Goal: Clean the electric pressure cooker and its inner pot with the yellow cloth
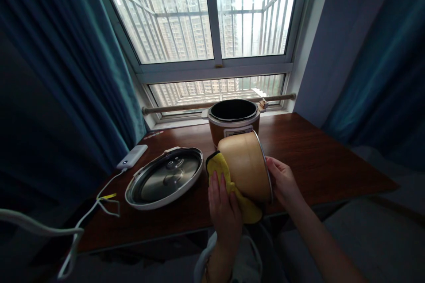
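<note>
A golden rice cooker inner pot (244,166) is tipped on its side above the table's front edge, its rim turned to the right. The fingers of my right hand (283,181) are closed on that rim. Against the pot's base and lower side, my left hand (224,205) presses a yellow cloth (247,210) with dark edging, its fingers laid along the cloth. Just behind stands the rice cooker body (215,130), open at the top with a dark interior. The pot's inside is turned away from view.
On the table (318,154), left of the pot, a round lid (166,177) lies with its metal inner side up. A white power bank (133,157) with a white cable (86,216) is near the left edge. A barred window (215,66) and blue curtains (109,97) surround the table.
</note>
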{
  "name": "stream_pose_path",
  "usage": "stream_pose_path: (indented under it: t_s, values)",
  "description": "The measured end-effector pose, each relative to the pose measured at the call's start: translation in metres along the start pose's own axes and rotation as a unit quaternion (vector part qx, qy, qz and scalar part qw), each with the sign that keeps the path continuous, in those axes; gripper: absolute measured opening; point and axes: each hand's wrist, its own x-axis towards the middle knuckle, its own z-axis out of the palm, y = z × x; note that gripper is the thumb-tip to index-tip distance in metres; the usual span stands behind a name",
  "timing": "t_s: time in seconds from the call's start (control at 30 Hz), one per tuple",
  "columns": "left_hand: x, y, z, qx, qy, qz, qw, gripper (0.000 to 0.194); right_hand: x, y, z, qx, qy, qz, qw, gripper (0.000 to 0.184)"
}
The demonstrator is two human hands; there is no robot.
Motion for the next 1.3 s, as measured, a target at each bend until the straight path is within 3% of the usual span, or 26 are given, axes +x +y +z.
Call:
stream_pose_path:
  t_s: [0.1, 0.23, 0.43, 0.6, 0.73, 0.9, 1.13, 1.23, 1.3]
  values:
    - [0.000, 0.001, -0.002, 0.009, 0.010, 0.028, 1.000, 0.061, -0.011, 0.012, -0.008, -0.019, -0.009, 0.012, 1.000, 0.034]
    - [-0.006, 0.010, -0.002, 0.060, -0.008, 0.116, 0.991, 0.054, -0.021, 0.019, -0.004, -0.006, -0.020, 0.011, 1.000, 0.032]
    - [-0.025, 0.036, 0.008, 0.077, -0.011, 0.184, 0.980, 0.041, -0.029, 0.006, 0.015, 0.018, -0.011, 0.032, 0.999, 0.027]
    - [-0.024, 0.039, 0.005, 0.098, -0.009, 0.203, 0.974, 0.041, -0.025, -0.009, 0.022, 0.048, -0.029, 0.083, 0.995, 0.032]
    - [-0.009, 0.026, -0.002, 0.104, -0.023, 0.161, 0.981, 0.045, -0.010, -0.018, 0.023, 0.054, -0.039, 0.096, 0.993, 0.032]
    - [0.002, 0.005, -0.005, -0.010, 0.005, 0.016, 1.000, 0.054, 0.001, -0.021, 0.021, 0.043, -0.051, 0.102, 0.992, 0.031]
    - [-0.003, -0.011, 0.000, -0.171, 0.004, -0.206, 0.963, 0.044, 0.006, -0.016, 0.017, 0.042, -0.061, 0.100, 0.992, 0.034]
    - [0.004, -0.006, 0.001, -0.158, 0.017, -0.197, 0.967, 0.043, 0.010, -0.016, 0.017, 0.043, -0.052, 0.092, 0.993, 0.033]
    - [0.010, 0.002, -0.001, -0.121, 0.028, -0.108, 0.986, 0.044, 0.011, -0.016, 0.018, 0.046, -0.051, 0.092, 0.993, 0.033]
